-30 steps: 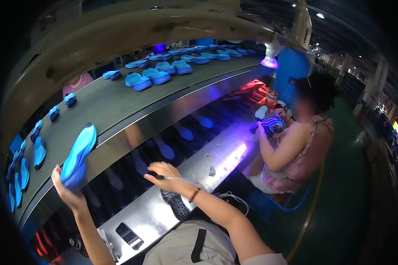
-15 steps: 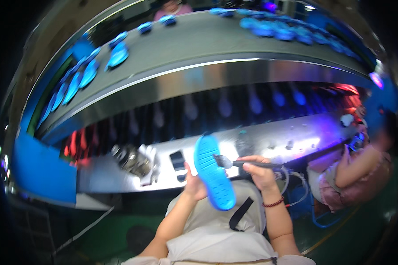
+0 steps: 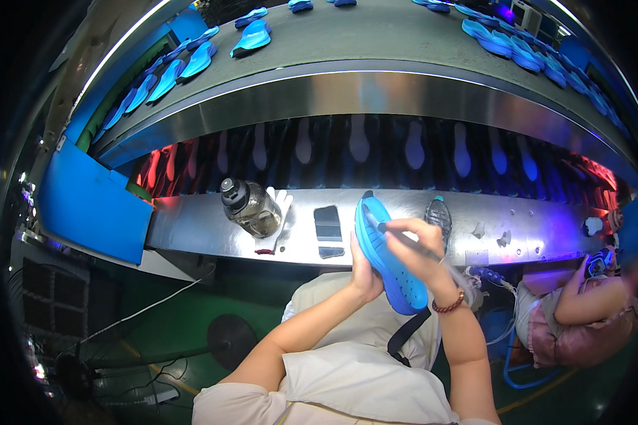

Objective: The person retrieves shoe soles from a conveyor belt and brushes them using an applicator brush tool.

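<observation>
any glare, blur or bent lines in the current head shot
Head view: the long grey-green conveyor belt bows with the fisheye and the corners go black; head view: white glare on the polished metal bench near the dark rectangular phone, purple light farther right; head view: the slim dark-handled brush in the right hand looks slightly smeared.

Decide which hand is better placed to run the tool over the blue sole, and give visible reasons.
Probably the right hand: it grips the tool over the blue sole, while the left hand is occupied holding the sole.
</observation>
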